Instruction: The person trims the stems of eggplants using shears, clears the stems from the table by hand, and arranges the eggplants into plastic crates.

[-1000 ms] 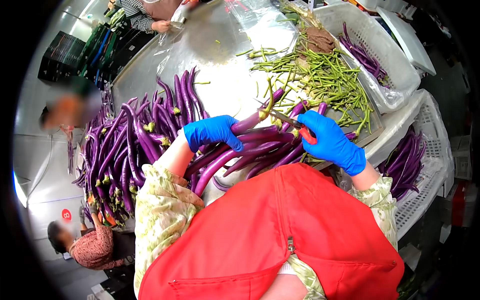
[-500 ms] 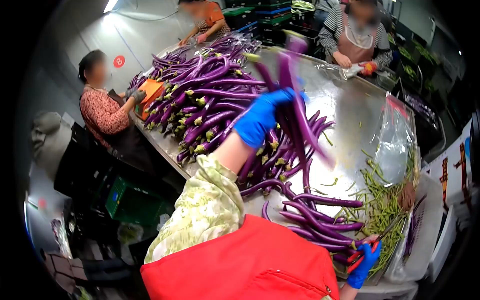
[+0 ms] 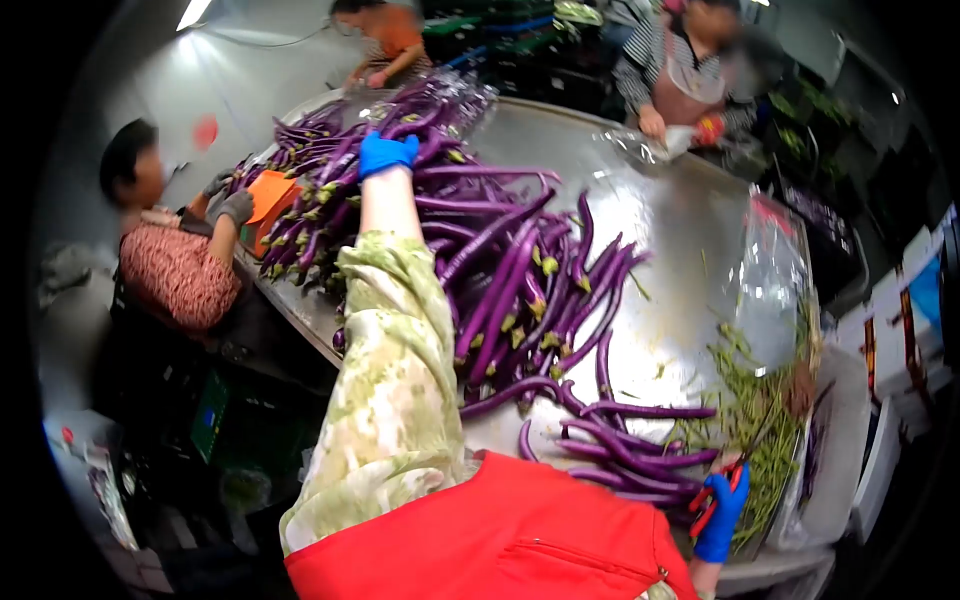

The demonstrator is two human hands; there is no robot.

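My left hand [image 3: 388, 156], in a blue glove, reaches over the far part of a heap of long purple eggplants [image 3: 480, 235]. Its thumb stands away from the fingers, whose tips are partly hidden among the eggplants. At the lower right, my blue-gloved right hand [image 3: 726, 515] is closed round red-handled scissors [image 3: 706, 510], with the blades pointing up and away. Beside it lies a small group of eggplants [image 3: 625, 450], roughly side by side. Cut green stems [image 3: 750, 440] are strewn just beyond the scissors.
The metal table [image 3: 665, 330] carries the heap. A clear plastic bag [image 3: 770, 290] lies by its right edge, near a white crate [image 3: 840, 450]. A co-worker with an orange object [image 3: 268, 195] is at the left; two others stand across the table.
My left hand has moved left and away onto the heap; the eggplants it held raised are no longer in it. My right hand stays low at the right with the scissors.
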